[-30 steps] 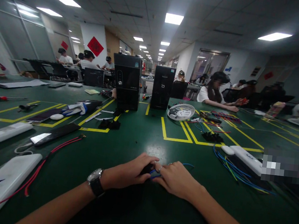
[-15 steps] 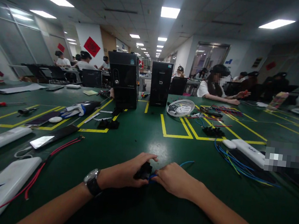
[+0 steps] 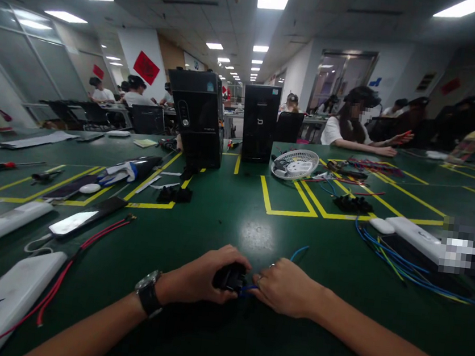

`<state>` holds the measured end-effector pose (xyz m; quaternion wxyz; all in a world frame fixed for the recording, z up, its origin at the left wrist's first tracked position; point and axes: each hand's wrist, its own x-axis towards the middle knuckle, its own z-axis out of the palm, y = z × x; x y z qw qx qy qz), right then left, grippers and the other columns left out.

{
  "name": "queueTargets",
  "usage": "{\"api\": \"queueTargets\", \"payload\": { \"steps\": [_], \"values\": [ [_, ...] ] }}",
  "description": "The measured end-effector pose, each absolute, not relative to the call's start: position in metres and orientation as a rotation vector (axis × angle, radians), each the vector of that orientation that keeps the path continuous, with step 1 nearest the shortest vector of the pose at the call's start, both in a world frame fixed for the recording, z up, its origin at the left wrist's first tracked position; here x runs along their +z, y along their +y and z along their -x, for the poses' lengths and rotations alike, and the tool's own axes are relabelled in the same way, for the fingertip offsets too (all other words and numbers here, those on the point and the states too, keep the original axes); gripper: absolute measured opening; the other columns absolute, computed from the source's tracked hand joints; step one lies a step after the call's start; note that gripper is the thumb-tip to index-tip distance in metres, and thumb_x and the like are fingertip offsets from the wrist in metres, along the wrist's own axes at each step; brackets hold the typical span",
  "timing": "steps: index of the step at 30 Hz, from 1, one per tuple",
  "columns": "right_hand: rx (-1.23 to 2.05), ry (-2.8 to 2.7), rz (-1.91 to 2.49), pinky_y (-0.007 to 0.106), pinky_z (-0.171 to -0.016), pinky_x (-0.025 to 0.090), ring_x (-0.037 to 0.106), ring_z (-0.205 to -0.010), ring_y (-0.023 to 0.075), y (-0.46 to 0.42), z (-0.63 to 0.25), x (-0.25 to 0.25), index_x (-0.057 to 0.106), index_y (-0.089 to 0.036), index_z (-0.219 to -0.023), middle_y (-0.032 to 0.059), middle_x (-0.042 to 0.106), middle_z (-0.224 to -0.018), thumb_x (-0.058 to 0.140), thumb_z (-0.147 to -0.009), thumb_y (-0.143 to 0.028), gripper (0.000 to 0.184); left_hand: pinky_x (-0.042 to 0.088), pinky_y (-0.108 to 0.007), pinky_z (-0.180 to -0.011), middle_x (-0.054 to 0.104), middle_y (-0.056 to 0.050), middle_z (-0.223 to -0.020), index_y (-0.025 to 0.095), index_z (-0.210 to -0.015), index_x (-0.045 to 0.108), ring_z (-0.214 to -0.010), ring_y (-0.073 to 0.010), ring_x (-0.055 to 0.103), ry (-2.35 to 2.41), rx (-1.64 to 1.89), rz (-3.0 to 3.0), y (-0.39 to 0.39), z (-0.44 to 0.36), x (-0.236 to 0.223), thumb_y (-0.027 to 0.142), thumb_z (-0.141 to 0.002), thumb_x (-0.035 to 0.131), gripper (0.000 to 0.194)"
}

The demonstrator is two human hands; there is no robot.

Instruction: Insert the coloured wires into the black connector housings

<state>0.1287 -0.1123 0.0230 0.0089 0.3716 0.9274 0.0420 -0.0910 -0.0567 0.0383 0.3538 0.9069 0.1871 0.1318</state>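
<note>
My left hand point(image 3: 203, 271), with a watch on its wrist, is closed around a small black connector block point(image 3: 229, 277) just above the green table. Thumb and fingers hold the block from both sides, and the palm hides part of it. To its right, my right hand point(image 3: 287, 288) pinches a blue wire point(image 3: 300, 252). One end of the wire sticks up behind that hand. The other end runs from the fingertips to the right side of the block; whether it sits inside cannot be made out.
Red wires point(image 3: 78, 251) lie at left beside a white power bank point(image 3: 10, 289) and a phone point(image 3: 73, 222). Bundled blue wires point(image 3: 399, 262) are at right. Farther back stand two black computer cases point(image 3: 199, 119) and a white basket point(image 3: 294, 164). More black blocks point(image 3: 175, 194) lie ahead.
The block has turned a little in my left hand, whose fingers now curl over its top. My right hand has shifted slightly right, still pinching the blue wire. The view has tilted down slightly.
</note>
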Motion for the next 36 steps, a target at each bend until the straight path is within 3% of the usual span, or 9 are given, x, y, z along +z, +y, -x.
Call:
{"api": "queueTargets", "payload": {
  "steps": [10, 17, 20, 24, 27, 31, 36],
  "values": [
    [0.119, 2.854, -1.393, 0.027, -0.054, 0.026, 0.054, -0.055, 0.0127, -0.099, -0.191, 0.011, 0.057, -0.017, -0.082, 0.0011, 0.062, -0.068, 0.033, -0.097, -0.031, 0.032, 0.037, -0.041, -0.1, 0.049, -0.005, -0.127, 0.034, -0.137, 0.03, -0.114, -0.0201, 0.048, 0.664, 0.346, -2.125, -0.045, 0.125, 0.032, 0.024, -0.078, 0.062, 0.068],
    [0.062, 2.819, -1.533, 0.027, -0.059, 0.033, 0.055, -0.064, 0.015, -0.101, -0.179, 0.022, 0.057, -0.018, -0.09, 0.0031, 0.061, -0.078, 0.034, -0.097, -0.036, 0.03, 0.035, -0.042, -0.105, 0.041, -0.004, -0.135, 0.036, -0.137, 0.031, -0.12, -0.0207, 0.044, 0.758, 0.388, -2.222, -0.046, 0.115, 0.027, 0.031, -0.084, 0.056, 0.058],
    [-0.041, 2.808, -1.642, 0.029, -0.068, 0.039, 0.057, -0.075, 0.0171, -0.114, -0.182, 0.031, 0.058, -0.018, -0.096, 0.0053, 0.06, -0.086, 0.035, -0.096, -0.041, 0.033, 0.034, -0.045, -0.105, 0.041, -0.005, -0.136, 0.035, -0.138, 0.029, -0.121, -0.0228, 0.043, 0.787, 0.377, -2.309, -0.042, 0.123, 0.024, 0.035, -0.086, 0.053, 0.058],
    [-0.147, 2.869, -1.695, 0.036, -0.084, 0.04, 0.054, -0.095, 0.0213, -0.126, -0.183, 0.045, 0.059, -0.022, -0.111, 0.0074, 0.058, -0.104, 0.044, -0.091, -0.047, 0.036, 0.028, -0.05, -0.107, 0.042, -0.006, -0.136, 0.032, -0.134, 0.039, -0.128, -0.0265, 0.033, 0.804, 0.397, -2.493, -0.033, 0.135, 0.02, 0.038, -0.086, 0.051, 0.05],
    [-0.155, 2.934, -1.76, 0.038, -0.092, 0.037, 0.051, -0.105, 0.0215, -0.119, -0.191, 0.046, 0.059, -0.025, -0.113, 0.0066, 0.056, -0.112, 0.043, -0.092, -0.04, 0.031, 0.029, -0.049, -0.106, 0.045, -0.006, -0.133, 0.031, -0.13, 0.044, -0.126, -0.0262, 0.033, 0.8, 0.398, -2.548, -0.03, 0.138, 0.021, 0.039, -0.085, 0.053, 0.046],
    [-0.024, 2.756, -2.146, 0.034, -0.088, 0.041, 0.054, -0.099, 0.0206, -0.089, -0.224, 0.033, 0.061, -0.019, -0.108, 0.0101, 0.059, -0.107, 0.039, -0.093, -0.026, 0.028, 0.031, -0.047, -0.103, 0.048, -0.005, -0.127, 0.03, -0.125, 0.046, -0.122, -0.0251, 0.036, 0.777, 0.383, -2.546, -0.031, 0.139, 0.028, 0.039, -0.083, 0.057, 0.045],
    [-0.147, 2.617, -2.136, 0.029, -0.082, 0.043, 0.058, -0.09, 0.0194, -0.054, -0.25, 0.021, 0.065, -0.017, -0.094, 0.0083, 0.063, -0.095, 0.047, -0.086, -0.019, 0.02, 0.032, -0.046, -0.1, 0.049, -0.006, -0.124, 0.027, -0.12, 0.048, -0.119, -0.0254, 0.038, 0.76, 0.407, -2.547, -0.033, 0.139, 0.034, 0.041, -0.079, 0.06, 0.045]
  ]
}}
